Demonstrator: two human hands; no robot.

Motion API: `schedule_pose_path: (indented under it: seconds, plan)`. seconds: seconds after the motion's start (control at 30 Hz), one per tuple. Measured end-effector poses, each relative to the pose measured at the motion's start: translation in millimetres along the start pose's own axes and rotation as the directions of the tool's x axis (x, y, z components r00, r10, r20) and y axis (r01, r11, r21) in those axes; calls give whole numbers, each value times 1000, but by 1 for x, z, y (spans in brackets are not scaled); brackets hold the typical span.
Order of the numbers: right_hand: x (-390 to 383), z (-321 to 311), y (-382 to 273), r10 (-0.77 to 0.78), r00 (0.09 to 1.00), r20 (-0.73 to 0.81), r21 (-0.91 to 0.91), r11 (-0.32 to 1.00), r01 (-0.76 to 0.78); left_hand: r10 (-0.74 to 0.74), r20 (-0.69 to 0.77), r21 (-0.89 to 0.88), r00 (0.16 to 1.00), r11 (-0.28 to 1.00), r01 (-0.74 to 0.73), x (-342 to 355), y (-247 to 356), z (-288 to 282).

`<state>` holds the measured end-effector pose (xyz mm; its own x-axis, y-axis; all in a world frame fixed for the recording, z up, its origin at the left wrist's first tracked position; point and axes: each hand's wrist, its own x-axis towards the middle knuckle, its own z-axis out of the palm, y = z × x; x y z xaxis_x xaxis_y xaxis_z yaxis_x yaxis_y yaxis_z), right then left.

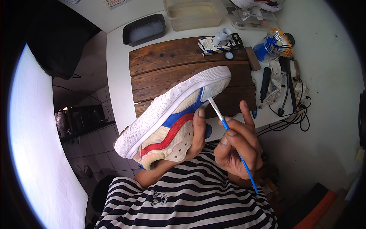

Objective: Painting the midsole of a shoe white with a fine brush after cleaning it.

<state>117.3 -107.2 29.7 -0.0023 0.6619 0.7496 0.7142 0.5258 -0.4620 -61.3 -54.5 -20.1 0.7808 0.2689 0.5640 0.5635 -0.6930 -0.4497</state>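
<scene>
Left hand grips the sneaker over the counter; right hand pinches the brush; toe-panel brushing seems underway; how much remains is unclear.

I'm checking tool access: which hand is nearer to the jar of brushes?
Right. The right hand, holding a blue-handled paintbrush, is below and slightly left of the jar of brushes in the picture; the left hand, gripping the sneaker, is farther to its lower left.

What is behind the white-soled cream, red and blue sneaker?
Behind the sneaker show brown wooden planks, white tabletop and grey floor tiles; what it directly covers cannot be seen.
</scene>
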Motion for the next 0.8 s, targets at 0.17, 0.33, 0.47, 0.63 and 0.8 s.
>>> schedule_pose_path:
  seconds: [0.17,0.33,0.47,0.63,0.8]
  plan:
    - [1,-1,-1,8,1000,6,-2,1000,-8,-201,443,-441,874,799,408,27,-2,-17]
    - [9,1,4,-5,1000,-26,-28,1000,4,-236,69,-317,969,916,245,12,5,1]
    - [9,1,2,3,1000,0,-19,1000,-3,-278,111,-282,954,912,299,9,15,3]
    - [2,1,-1,14,1000,26,5,1000,-15,-81,176,-179,981,977,112,8,0,-11]
    - [6,0,0,4,1000,-20,1,1000,-4,-13,17,48,1000,999,12,-5,11,7]
